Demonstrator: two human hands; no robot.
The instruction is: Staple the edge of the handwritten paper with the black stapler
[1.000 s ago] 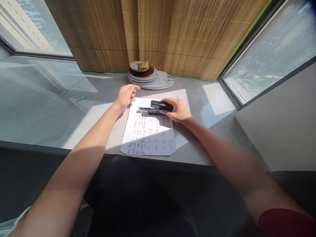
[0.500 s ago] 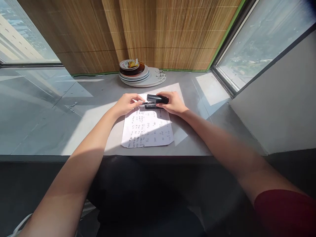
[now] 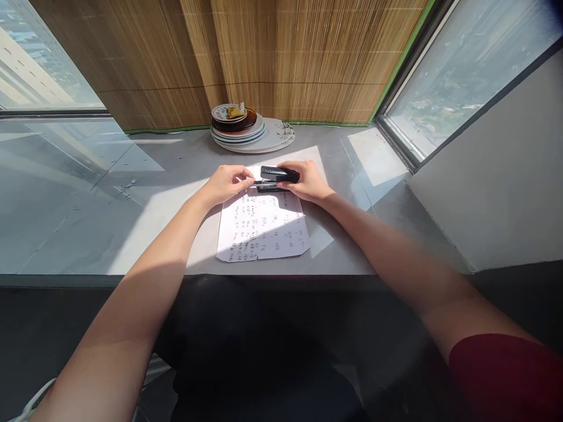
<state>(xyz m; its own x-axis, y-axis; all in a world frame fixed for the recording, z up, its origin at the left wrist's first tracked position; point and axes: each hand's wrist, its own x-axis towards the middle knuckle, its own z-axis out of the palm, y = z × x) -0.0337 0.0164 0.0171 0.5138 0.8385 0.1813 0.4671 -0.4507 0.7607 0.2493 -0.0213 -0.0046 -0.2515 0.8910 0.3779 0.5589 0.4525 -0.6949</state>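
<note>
Both arms (image 3: 160, 269) outstretched, fingers (image 3: 243, 186) bent.

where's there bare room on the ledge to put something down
Right: the ledge between the right hand and the wall. Left: a wide patch left of the left hand, though small bits or marks show there. Crowded: the paper, with the stapler and both hands; behind them, the plates.

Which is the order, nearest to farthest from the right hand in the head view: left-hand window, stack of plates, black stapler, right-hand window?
1. Black stapler, in the right hand.
2. Stack of plates, ahead and left.
3. Right-hand window, ahead and right.
4. Left-hand window, far left.
</note>
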